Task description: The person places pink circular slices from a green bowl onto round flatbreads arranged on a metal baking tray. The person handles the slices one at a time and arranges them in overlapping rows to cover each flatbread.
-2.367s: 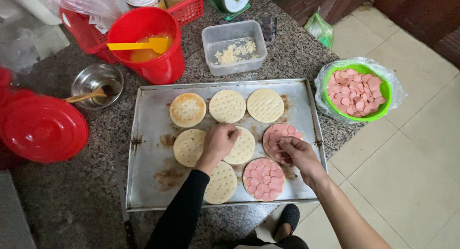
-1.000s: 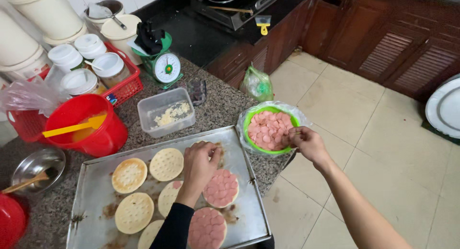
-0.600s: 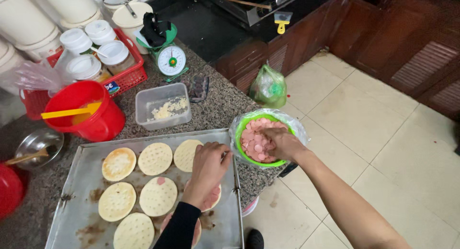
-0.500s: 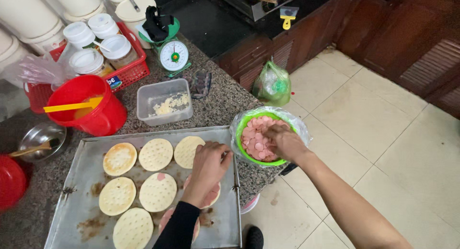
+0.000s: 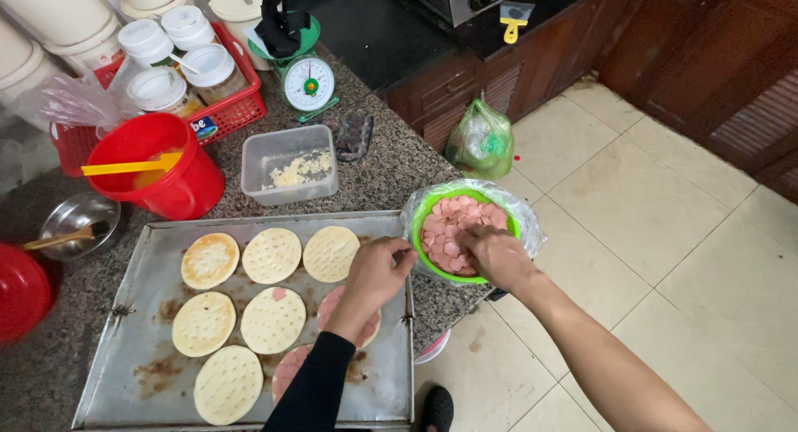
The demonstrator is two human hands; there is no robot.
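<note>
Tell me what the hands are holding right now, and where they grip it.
Right hand is in the green bowl on the pink slices; grip hidden. Left hand looks empty.

The floor [image 5: 665, 233] has large beige tiles with dark joints. Dark brown wooden cabinets [image 5: 665, 58] stand along it, some with slatted doors. The counter [image 5: 391, 174] is speckled grey granite.

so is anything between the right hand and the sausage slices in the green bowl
Nothing visible. The right hand is already inside the green bowl, resting on the pink sausage slices. The bowl's plastic bag liner is folded back over the rim, leaving the top open.
</note>
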